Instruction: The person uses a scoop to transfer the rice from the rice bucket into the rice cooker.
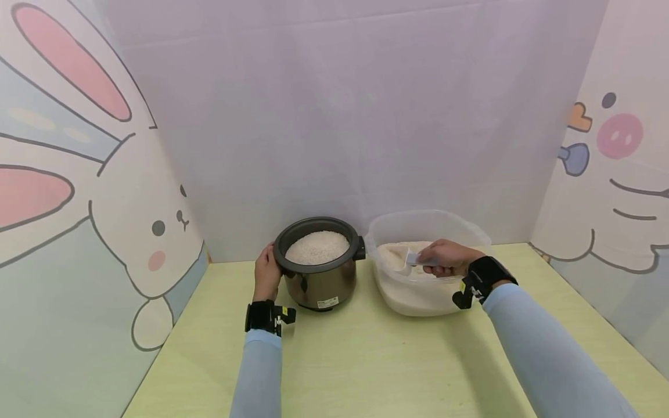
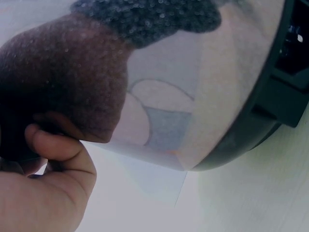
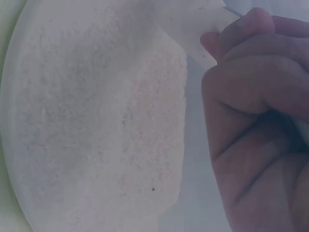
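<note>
In the head view, a dark rice cooker (image 1: 334, 285) without a lid is filled high with white rice (image 1: 317, 248). My left hand (image 1: 267, 276) grips its left side handle, with curled fingers (image 2: 60, 147) visible in the left wrist view. To the right stands a translucent plastic tub (image 1: 418, 302) of rice. Over its opening my right hand (image 1: 450, 257) holds a white scoop (image 1: 412, 259) by the handle, and the scoop's end is down at the rice in the tub. The right wrist view shows the rice (image 3: 96, 125) close beside the curled fingers.
Both vessels stand side by side on a light yellow-green table (image 1: 355, 366), near the pale back curtain (image 1: 334, 116). The cooker's right handle (image 1: 359, 248) is close to the tub's rim. Cartoon-printed panels (image 1: 120, 232) flank the table on both sides.
</note>
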Demonstrator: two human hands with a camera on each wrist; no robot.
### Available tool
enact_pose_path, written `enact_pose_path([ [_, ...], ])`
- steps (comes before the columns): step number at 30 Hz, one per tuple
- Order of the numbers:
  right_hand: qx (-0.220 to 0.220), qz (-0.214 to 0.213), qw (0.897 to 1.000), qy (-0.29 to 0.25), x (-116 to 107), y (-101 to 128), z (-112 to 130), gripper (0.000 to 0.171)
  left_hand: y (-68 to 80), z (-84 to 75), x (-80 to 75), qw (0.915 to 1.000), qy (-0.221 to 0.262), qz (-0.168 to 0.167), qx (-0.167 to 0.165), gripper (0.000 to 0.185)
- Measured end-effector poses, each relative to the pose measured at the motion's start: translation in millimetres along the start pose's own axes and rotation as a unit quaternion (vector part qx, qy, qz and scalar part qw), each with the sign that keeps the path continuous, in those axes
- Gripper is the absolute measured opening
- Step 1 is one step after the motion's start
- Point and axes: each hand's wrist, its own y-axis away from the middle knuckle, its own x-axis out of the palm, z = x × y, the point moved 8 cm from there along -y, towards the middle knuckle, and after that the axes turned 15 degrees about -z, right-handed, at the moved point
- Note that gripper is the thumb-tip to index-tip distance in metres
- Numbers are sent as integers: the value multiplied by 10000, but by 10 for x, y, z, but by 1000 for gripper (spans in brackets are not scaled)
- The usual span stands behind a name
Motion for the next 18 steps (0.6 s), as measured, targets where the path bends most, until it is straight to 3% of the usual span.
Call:
enact_pose_path([
  [8, 184, 163, 9966, -785, -16, 11, -8, 40, -1, 20, 3, 10000, -62, -21, -20, 47],
  [12, 367, 12, 9914, -1257, -61, 13, -33, 41, -1, 19, 10, 10000, -38, -33, -63, 46],
  [18, 194, -204, 9850, -1705, -120, 28, -12, 40, -5, 14, 12, 9999, -40, -87, -39, 46],
])
